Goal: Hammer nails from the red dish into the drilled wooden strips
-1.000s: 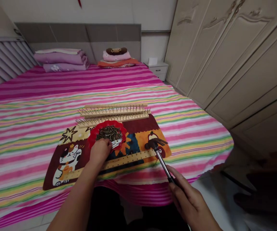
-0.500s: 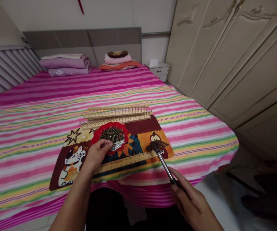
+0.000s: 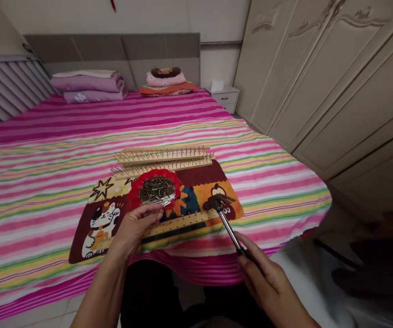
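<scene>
My right hand (image 3: 265, 278) grips the dark handle of a claw hammer (image 3: 229, 228) with a shiny metal shaft. The hammer's head covers the right end of a pale wooden strip (image 3: 179, 224) that has rows of holes and a few nails standing in it. My left hand (image 3: 140, 225) is closed in a pinch at the front rim of a red scalloped bowl (image 3: 135, 193). Anything between those fingertips is too small to make out. Many loose nails (image 3: 158, 189) fill the bowl, silvery ones at the front. The left hand hides part of the strip.
Behind the bowl lie wooden strips (image 3: 196, 161) bristling with upright nails. A cartoon-patterned mat (image 3: 80, 241) lies under the work on a striped bedspread (image 3: 39, 191). Folded bedding (image 3: 90, 86) sits by the headboard, and a wardrobe (image 3: 302, 82) stands at the right.
My left hand has drawn back from the nails to the bowl's front rim, still pinched. My right hand keeps the hammer in nearly the same place. The view has shifted slightly.
</scene>
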Available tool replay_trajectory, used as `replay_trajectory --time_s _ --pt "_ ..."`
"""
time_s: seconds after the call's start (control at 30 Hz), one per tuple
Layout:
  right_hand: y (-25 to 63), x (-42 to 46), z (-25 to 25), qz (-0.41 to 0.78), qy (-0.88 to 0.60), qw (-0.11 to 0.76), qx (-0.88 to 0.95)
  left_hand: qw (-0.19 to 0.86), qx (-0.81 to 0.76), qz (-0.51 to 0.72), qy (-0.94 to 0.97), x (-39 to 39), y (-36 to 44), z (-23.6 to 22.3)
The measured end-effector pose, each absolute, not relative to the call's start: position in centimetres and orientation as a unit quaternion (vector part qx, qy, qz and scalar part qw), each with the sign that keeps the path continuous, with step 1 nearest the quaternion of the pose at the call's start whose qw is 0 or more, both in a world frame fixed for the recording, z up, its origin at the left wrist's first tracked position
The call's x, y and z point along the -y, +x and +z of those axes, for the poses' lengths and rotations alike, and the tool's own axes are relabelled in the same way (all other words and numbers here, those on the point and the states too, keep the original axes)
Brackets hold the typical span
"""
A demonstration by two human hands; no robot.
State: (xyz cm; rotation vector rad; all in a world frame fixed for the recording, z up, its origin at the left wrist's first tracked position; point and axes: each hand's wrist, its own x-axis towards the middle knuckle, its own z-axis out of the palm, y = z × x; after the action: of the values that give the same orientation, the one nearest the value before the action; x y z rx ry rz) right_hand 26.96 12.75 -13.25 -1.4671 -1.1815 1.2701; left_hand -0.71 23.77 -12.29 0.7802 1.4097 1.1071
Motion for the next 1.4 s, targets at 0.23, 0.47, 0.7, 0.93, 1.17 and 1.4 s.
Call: replay_trajectory --time_s 0.23,0.47,0.7,0.93,1.17,1.4 --pt "27.0 -12.8 -12.9 0.518 -0.571 0.408 0.49 0.55 -0.622 0.44 0.342 -23.4 1.0 -14.5" --pt "27.0 -12.9 -12.8 0.502 -0.573 0.409 0.502 0.474 -0.665 0.444 0.369 -23.8 2.8 -15.9" --pt "27.1 -12.9 -13.0 0.5 -0.568 0.405 0.513 0.411 -0.688 0.392 0.452 -23.8 2.8 -16.2" --pt "27.0 -12.9 -13.0 0.516 -0.564 0.397 0.508 0.372 -0.701 0.361 0.49 -23.7 2.9 -16.6" --pt "26.8 -13.2 -12.7 0.487 -0.559 0.395 0.542 0.357 -0.706 0.36 0.494 -23.5 3.1 -16.3" --pt "26.5 -13.3 -12.6 0.468 -0.553 0.399 0.562 0.316 -0.71 0.336 0.532 -23.3 3.3 -16.5"
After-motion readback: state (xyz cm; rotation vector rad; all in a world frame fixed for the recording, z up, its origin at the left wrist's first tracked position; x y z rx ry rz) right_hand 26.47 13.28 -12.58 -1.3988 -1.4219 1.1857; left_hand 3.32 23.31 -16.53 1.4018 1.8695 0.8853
